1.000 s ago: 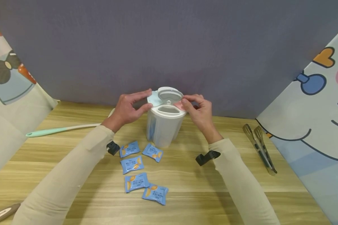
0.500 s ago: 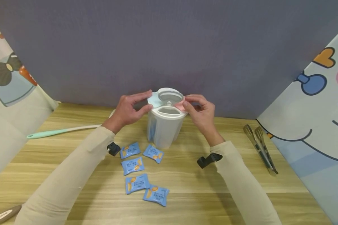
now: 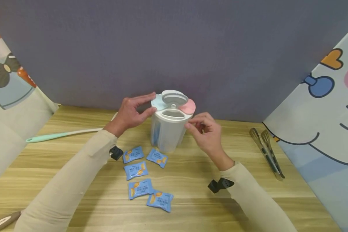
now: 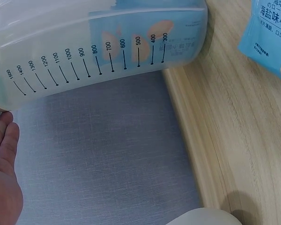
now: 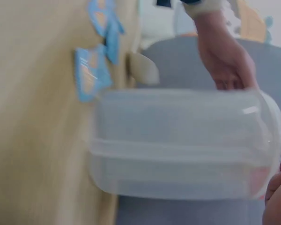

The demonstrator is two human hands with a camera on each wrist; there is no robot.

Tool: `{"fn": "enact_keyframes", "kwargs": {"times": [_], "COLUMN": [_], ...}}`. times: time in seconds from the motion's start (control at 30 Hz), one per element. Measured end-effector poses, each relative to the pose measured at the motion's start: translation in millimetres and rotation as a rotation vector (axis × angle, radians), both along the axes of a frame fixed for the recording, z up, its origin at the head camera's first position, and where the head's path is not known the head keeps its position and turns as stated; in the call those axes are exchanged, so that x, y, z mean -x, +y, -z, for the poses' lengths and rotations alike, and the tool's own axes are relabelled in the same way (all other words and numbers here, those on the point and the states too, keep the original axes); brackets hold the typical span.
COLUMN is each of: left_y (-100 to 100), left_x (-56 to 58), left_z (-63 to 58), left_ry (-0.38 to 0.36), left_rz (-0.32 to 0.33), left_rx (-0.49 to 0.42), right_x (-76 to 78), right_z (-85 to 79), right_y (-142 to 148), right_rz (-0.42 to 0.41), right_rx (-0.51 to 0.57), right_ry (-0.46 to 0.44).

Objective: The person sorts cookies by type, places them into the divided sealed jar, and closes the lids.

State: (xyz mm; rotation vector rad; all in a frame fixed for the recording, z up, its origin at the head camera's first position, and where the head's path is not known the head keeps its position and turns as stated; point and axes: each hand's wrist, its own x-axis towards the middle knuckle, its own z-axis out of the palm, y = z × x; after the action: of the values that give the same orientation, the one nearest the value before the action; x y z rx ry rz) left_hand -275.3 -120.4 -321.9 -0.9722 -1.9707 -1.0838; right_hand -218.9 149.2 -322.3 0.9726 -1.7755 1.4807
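Canister (image 3: 169, 133) stands near the far edge of the desk (image 3: 197, 206), left hand (image 3: 130, 111) holding its lid (image 3: 174, 118), right hand (image 3: 207, 133) curled narrow beside it, 5 packets (image 3: 157, 157) nearer the front edge.

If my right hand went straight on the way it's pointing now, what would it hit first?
Your right hand would probably meet the side of the translucent container first, just below the pink flap; any gap looks small, but depth is unclear.
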Motion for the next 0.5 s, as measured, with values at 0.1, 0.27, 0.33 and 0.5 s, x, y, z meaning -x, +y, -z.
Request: {"fn": "enact_keyframes", "kwargs": {"times": [0.1, 0.27, 0.33, 0.5], "left_y": [-1, -1, -1, -1], "left_x": [0.1, 0.3, 0.6, 0.8], "left_z": [-0.1, 0.0, 0.0, -0.3], "left_ry": [-0.001, 0.006, 0.012, 0.027], "left_rz": [-0.004, -0.005, -0.002, 0.002], "left_rx": [0.003, 0.005, 0.003, -0.003], "right_x": [-14.1, -39.0, -44.4, -47.4], "right_z": [3.7, 8.5, 17.2, 50.1], "right_y": [-7, -18, -19, -15], "right_rz": [-0.037, -0.084, -0.114, -0.219], "right_rx": [-0.084, -0.276, -0.357, -0.562], "right_ry": [-0.011, -0.112, -0.167, -0.288]}}
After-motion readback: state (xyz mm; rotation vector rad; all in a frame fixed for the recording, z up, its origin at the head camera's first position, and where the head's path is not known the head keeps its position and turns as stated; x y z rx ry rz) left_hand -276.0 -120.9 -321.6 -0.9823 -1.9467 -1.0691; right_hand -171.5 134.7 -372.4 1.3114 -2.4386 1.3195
